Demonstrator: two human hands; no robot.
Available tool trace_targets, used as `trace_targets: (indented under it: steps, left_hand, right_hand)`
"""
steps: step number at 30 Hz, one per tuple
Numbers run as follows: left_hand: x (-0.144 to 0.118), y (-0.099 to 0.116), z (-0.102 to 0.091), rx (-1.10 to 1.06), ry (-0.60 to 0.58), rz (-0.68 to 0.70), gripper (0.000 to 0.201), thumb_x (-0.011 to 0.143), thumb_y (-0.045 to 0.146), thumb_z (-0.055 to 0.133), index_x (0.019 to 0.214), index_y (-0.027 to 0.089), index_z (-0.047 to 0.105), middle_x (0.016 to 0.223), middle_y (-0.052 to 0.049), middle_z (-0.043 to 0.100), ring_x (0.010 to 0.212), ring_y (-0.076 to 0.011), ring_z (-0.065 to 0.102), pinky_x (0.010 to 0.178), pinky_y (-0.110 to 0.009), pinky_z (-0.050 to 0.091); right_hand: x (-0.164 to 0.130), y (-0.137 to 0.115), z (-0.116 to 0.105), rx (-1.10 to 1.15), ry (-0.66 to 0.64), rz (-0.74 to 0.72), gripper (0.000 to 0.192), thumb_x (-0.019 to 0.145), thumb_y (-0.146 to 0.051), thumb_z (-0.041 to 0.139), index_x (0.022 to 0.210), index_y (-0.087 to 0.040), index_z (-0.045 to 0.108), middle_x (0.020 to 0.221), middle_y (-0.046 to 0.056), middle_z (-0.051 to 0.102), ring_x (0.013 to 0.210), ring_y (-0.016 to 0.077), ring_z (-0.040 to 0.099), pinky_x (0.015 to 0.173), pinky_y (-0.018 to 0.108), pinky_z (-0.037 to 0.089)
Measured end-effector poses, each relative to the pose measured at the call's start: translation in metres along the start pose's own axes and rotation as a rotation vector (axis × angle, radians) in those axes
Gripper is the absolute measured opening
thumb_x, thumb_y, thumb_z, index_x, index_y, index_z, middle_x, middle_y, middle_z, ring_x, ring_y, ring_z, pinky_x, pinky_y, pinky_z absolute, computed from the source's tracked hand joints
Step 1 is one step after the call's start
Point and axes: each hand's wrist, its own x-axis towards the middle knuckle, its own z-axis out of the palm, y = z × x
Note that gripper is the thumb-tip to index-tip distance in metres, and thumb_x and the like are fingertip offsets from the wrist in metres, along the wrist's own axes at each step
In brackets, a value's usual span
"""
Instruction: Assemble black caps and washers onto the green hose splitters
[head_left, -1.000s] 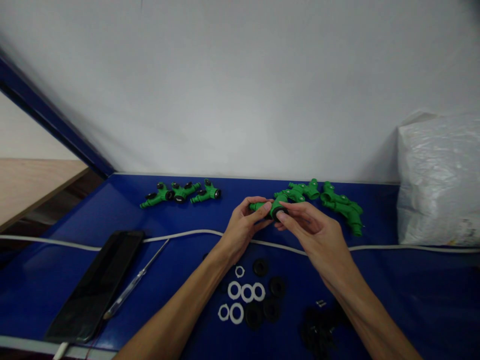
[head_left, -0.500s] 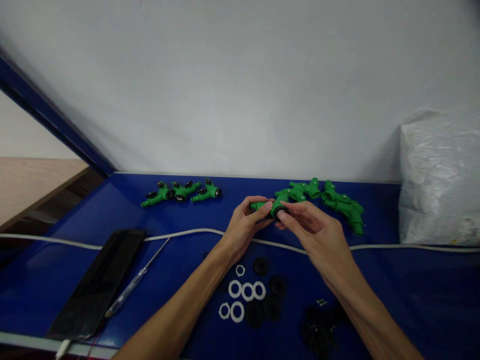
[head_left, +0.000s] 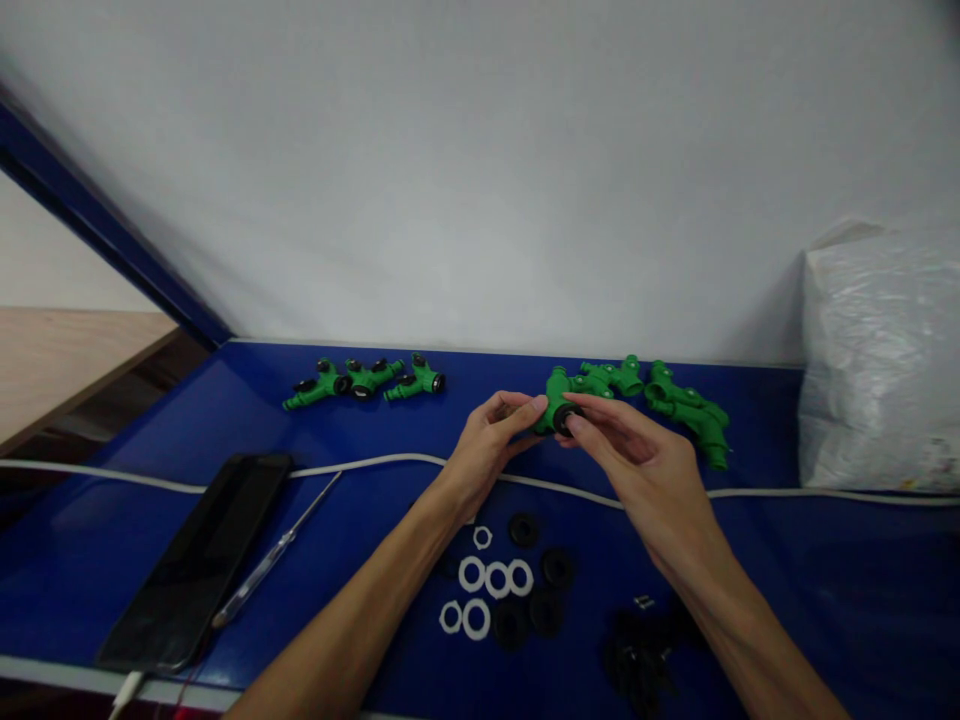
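Green plastic hose fitting [head_left: 556, 398] held above the blue table [head_left: 750, 540], centre of scene, between both hands. Left hand [head_left: 487, 445] curled around the fitting's left side, fingertips pinching its body. Right hand [head_left: 645, 470] pinching a black ring [head_left: 564, 419] at the fitting's near opening, thumb and forefinger pressed together on it. Just beyond, to the right, a cluster of bare green fittings [head_left: 675, 405]; far left, a row of green fittings with black rings [head_left: 364, 380]. Near, below the hands: white washers [head_left: 484, 590], black rings [head_left: 536, 580], small black parts [head_left: 637, 655]. White cable [head_left: 360, 465] across the table; phone [head_left: 202, 560] and screwdriver [head_left: 274, 562] at near left; plastic bag [head_left: 881, 370] at far right.
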Motion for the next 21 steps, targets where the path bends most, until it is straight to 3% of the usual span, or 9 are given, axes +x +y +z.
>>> trace_targets:
  steps: [3, 8, 13, 21]
  left_hand:
    - [-0.0010, -0.0006, -0.0003, 0.082, 0.041, -0.003, 0.037, 0.077, 0.047, 0.083, 0.081, 0.017, 0.061, 0.080, 0.001, 0.062, 0.077, -0.0110, 0.059, 0.083, -0.027, 0.049]
    - [-0.0002, -0.0025, 0.0011, 0.007, 0.080, -0.050, 0.048, 0.077, 0.045, 0.083, 0.114, 0.021, 0.065, 0.103, -0.004, 0.071, 0.091, -0.0158, 0.066, 0.086, -0.030, 0.050]
    - [0.0014, -0.0029, -0.0007, 0.029, -0.060, -0.051, 0.042, 0.082, 0.047, 0.077, 0.113, 0.018, 0.074, 0.103, -0.007, 0.073, 0.094, -0.0194, 0.067, 0.086, -0.031, 0.051]
    - [0.0012, -0.0051, -0.0016, 0.009, -0.089, -0.038, 0.042, 0.084, 0.045, 0.076, 0.118, 0.021, 0.074, 0.110, -0.008, 0.074, 0.103, -0.0214, 0.067, 0.094, -0.034, 0.052]
  right_hand:
    - [-0.0002, -0.0008, -0.0012, -0.043, 0.003, -0.017, 0.022, 0.082, -0.035, 0.079, 0.101, -0.023, 0.079, 0.096, 0.004, 0.080, 0.087, 0.0204, 0.076, 0.085, 0.035, 0.063]
    - [-0.0014, 0.0004, 0.0011, -0.086, -0.050, -0.003, 0.026, 0.081, -0.037, 0.080, 0.102, -0.022, 0.078, 0.095, 0.005, 0.079, 0.083, 0.0210, 0.075, 0.080, 0.034, 0.063]
    - [-0.0018, -0.0005, 0.0023, -0.024, -0.151, 0.078, 0.036, 0.083, -0.041, 0.078, 0.113, -0.021, 0.072, 0.077, 0.002, 0.077, 0.068, 0.0192, 0.074, 0.071, 0.034, 0.063]
    - [-0.0003, -0.0004, 0.0026, 0.058, -0.143, 0.098, 0.034, 0.075, -0.046, 0.085, 0.089, -0.020, 0.069, 0.080, 0.004, 0.077, 0.067, 0.0201, 0.074, 0.068, 0.035, 0.064]
